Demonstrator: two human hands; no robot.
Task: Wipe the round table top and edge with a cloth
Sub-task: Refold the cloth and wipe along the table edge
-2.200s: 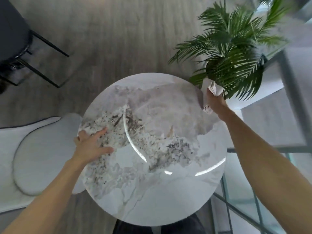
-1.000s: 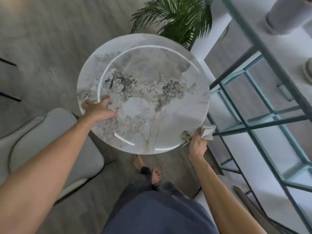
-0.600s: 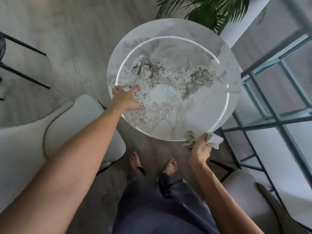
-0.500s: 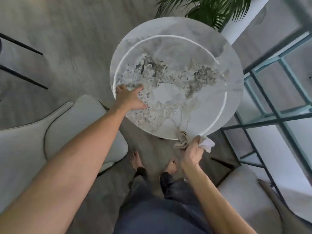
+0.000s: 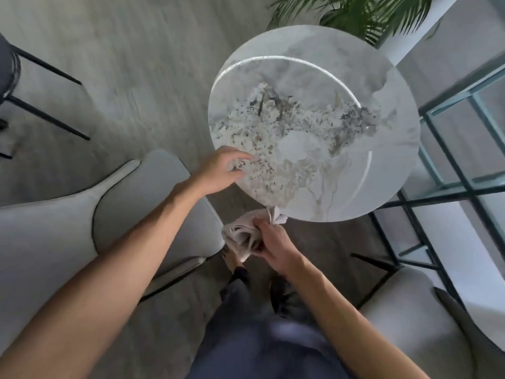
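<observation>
The round table (image 5: 314, 86) has a glossy white marble top with grey and brown veining. My left hand (image 5: 222, 170) rests on its near left rim, fingers spread and bent over the top. My right hand (image 5: 273, 242) grips a crumpled white cloth (image 5: 243, 232) just below the table's near edge. One end of the cloth touches the rim; the rest hangs bunched to the left of my fingers.
A grey upholstered chair (image 5: 82, 214) stands at the left, another chair (image 5: 426, 324) at the lower right. A green-framed glass shelf (image 5: 464, 149) stands to the right of the table. A potted palm (image 5: 369, 15) is behind it. Black chair legs (image 5: 46, 116) at far left.
My right hand has slid the cloth along the table's near edge from the right side toward the left. My left hand stayed on the left rim. The view has shifted.
</observation>
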